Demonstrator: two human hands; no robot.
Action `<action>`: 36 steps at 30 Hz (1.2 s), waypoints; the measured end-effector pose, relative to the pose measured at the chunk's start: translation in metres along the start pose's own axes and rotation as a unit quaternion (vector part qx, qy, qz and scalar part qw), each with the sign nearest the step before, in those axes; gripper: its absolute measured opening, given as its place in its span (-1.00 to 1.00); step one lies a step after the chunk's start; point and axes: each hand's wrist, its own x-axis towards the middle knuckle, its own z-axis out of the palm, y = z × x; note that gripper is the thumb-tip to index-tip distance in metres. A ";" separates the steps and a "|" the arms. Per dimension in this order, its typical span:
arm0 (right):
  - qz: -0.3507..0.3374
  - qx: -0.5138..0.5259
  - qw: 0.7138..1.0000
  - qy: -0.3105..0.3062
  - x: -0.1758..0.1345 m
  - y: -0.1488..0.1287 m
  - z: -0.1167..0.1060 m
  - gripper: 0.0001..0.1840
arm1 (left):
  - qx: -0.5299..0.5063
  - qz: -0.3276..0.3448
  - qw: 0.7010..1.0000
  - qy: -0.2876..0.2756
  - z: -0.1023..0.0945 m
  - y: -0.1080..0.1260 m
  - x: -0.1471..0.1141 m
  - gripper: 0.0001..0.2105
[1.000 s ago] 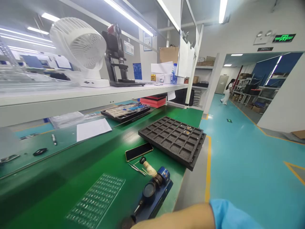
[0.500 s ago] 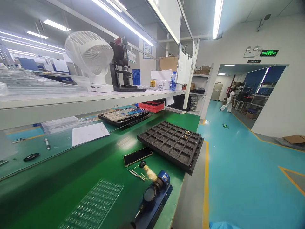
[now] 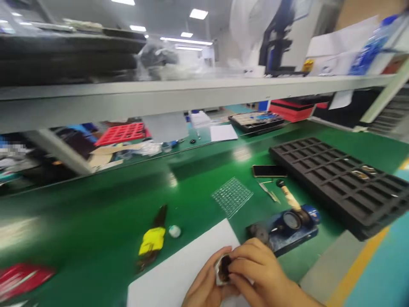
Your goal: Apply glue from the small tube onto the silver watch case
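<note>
Low in the head view, my left hand (image 3: 204, 285) cups a small piece with a dark brown middle and a pale, shiny rim (image 3: 223, 267). From the other side, the fingers and thumb of my right hand (image 3: 263, 266) close on the same piece. Blur and fingers hide its exact kind. Beneath both hands lies a white sheet (image 3: 179, 268) on the green bench. A blue bench fixture with a wrapped lever (image 3: 297, 228) stands just beyond my right hand. Left of the sheet's far edge are a small white-capped item (image 3: 174, 231) and a yellow-and-dark tool (image 3: 152, 241), both blurred.
A black foam tray (image 3: 332, 179) with small metal pieces lies at the right edge. Nearby are a phone (image 3: 269, 171), tweezers (image 3: 268, 192) and a clear dimpled sheet (image 3: 232, 196). A red packet (image 3: 24, 279) sits far left. The shelf (image 3: 191, 96) overhangs the bench's back.
My view has swung left and down. Both hands now show, holding the small piece over the white sheet. The walkway and the distant person have left the view.
</note>
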 end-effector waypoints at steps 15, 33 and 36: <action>-0.068 -0.065 0.993 -0.070 -0.011 0.001 0.007 -0.69 | -0.153 0.055 0.986 -0.043 0.031 0.015 -0.005 -0.55; 0.633 0.460 0.612 -0.114 0.096 0.007 0.102 -0.43 | -0.158 0.295 0.909 0.249 0.012 0.049 -0.005 -0.47; 0.683 0.490 0.520 -0.152 0.106 0.006 0.136 -0.42 | -0.147 0.340 0.885 0.282 0.001 0.071 -0.008 -0.52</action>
